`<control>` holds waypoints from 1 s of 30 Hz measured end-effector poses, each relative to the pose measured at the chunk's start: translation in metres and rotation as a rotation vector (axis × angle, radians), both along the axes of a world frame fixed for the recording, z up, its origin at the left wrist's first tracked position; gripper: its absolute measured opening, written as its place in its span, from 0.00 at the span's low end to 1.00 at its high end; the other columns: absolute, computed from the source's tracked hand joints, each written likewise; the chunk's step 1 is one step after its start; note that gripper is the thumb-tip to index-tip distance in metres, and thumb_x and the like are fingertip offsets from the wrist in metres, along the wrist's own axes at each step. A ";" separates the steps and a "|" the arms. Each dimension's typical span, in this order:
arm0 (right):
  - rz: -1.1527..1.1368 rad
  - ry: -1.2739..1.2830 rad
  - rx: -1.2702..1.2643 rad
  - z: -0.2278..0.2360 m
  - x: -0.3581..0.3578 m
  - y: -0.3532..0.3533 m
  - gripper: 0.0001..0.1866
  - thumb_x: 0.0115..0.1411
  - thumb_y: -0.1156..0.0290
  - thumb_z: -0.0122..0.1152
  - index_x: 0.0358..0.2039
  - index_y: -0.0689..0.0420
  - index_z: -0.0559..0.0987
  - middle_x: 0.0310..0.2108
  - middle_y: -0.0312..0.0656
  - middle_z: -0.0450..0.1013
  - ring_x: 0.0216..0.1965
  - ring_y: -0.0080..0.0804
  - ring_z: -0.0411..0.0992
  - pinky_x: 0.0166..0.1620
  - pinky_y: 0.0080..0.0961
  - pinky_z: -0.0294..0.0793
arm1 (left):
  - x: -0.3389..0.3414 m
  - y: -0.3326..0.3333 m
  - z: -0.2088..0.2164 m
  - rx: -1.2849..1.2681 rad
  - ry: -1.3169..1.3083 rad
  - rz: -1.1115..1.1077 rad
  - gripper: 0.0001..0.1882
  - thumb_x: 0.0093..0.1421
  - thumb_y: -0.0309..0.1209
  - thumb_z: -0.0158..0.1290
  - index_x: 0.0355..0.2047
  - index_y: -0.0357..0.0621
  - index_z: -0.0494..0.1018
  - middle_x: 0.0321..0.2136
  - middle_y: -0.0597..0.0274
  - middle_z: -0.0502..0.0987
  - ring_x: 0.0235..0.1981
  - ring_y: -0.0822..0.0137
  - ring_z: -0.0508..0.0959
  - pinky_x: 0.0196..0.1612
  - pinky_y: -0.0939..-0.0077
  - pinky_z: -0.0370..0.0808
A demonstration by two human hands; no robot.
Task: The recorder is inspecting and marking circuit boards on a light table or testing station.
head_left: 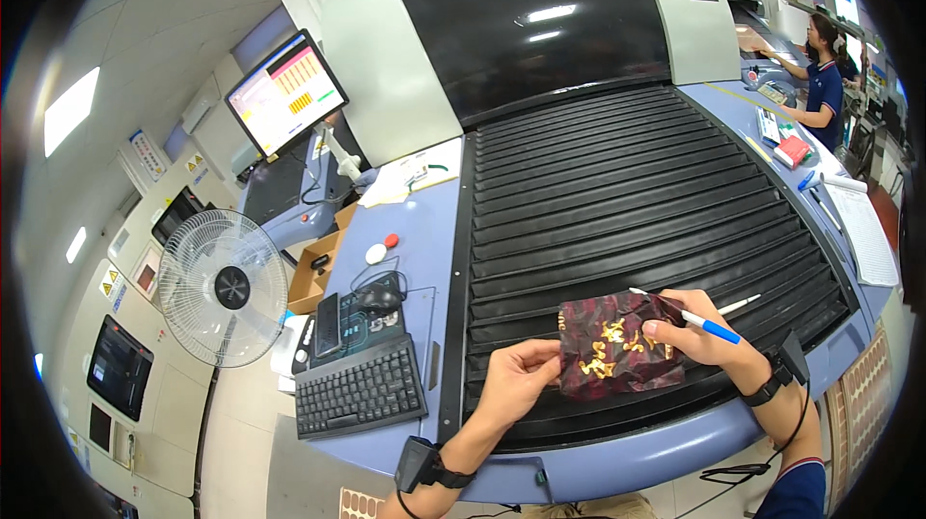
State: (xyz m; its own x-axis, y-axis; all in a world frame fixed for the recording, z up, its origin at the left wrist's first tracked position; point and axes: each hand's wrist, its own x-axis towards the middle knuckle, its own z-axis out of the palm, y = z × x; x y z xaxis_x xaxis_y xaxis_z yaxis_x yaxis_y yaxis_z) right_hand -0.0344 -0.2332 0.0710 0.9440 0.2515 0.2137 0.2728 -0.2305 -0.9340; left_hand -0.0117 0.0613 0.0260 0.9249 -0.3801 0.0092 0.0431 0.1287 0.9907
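A dark red, crinkled sheet or packet with gold shapes [606, 365] is held over the black ribbed bed of a machine. My left hand [518, 379] pinches its left edge between thumb and fingers. At the upper right corner, my right hand [702, 328] grips it with the thumb on the front face. The same hand also holds a white pen with a blue end [709, 326], which points down to the right. A thin white stick-like tip [741, 304] shows just beyond the right hand; what it belongs to is hidden. Both wrists wear black strapped devices.
Left of the ribbed bed [617, 191] are a keyboard [362, 389], a mouse [378, 297], round red and white buttons, and a monitor [286, 93]. A fan [224, 287] stands farther left. Papers [860, 230] and pens lie on the right ledge. A co-worker [822, 85] stands far right.
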 end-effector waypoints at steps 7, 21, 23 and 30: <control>0.035 0.021 -0.032 -0.002 -0.002 0.001 0.15 0.64 0.63 0.69 0.30 0.63 0.79 0.21 0.34 0.74 0.23 0.18 0.70 0.27 0.21 0.68 | -0.009 0.002 0.030 0.380 -0.504 -0.326 0.26 0.57 0.13 0.42 0.55 0.36 0.75 0.65 0.44 0.68 0.66 0.48 0.69 0.66 0.64 0.65; 0.128 0.175 0.076 -0.006 -0.009 0.018 0.13 0.64 0.63 0.70 0.33 0.61 0.80 0.24 0.32 0.75 0.26 0.17 0.70 0.29 0.20 0.69 | -0.023 -0.004 0.018 0.564 -0.799 -0.220 0.22 0.53 0.32 0.65 0.47 0.38 0.79 0.47 0.46 0.81 0.49 0.42 0.79 0.51 0.57 0.78; 0.130 0.147 0.071 -0.012 -0.006 0.018 0.14 0.64 0.62 0.70 0.33 0.61 0.80 0.24 0.32 0.75 0.26 0.17 0.70 0.29 0.20 0.69 | -0.024 -0.009 0.023 0.578 -0.770 -0.217 0.22 0.53 0.33 0.65 0.47 0.39 0.79 0.48 0.46 0.81 0.49 0.43 0.79 0.51 0.57 0.77; 0.130 0.180 0.074 -0.011 -0.010 0.017 0.12 0.63 0.64 0.71 0.32 0.61 0.81 0.23 0.33 0.76 0.26 0.17 0.70 0.29 0.19 0.70 | -0.029 -0.005 0.010 0.670 -0.884 -0.175 0.22 0.53 0.35 0.66 0.47 0.40 0.80 0.46 0.48 0.82 0.46 0.46 0.81 0.50 0.58 0.78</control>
State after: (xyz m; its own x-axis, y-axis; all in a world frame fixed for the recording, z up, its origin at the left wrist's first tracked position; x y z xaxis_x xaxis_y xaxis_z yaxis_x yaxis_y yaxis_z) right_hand -0.0446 -0.2160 0.0602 0.9292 0.3635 0.0672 0.1231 -0.1329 -0.9834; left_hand -0.0411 0.0566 0.0364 0.6282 -0.6785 0.3809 -0.7441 -0.3808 0.5489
